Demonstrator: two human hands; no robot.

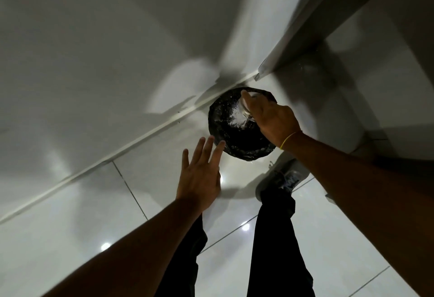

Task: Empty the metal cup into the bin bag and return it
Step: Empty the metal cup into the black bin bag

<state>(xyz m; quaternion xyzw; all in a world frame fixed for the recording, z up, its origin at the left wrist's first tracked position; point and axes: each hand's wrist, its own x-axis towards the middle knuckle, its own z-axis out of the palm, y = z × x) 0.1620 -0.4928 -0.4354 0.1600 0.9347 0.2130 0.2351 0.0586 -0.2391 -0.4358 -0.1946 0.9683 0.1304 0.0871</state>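
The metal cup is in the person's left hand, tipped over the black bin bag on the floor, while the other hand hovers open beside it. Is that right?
Not quite. The head view shows the metal cup in the right hand, tipped over the black bin bag on the floor. The left hand is the open one hovering beside it.

The scene was dim and grey. Small ceiling lights glared as bright spots on the glossy floor tiles (pixel 270 238). Broad soft shadows crossed the white wall (pixel 94 38). Wide-angle distortion bent lines near the edges, and the metal cup (pixel 244 111) was motion-blurred.
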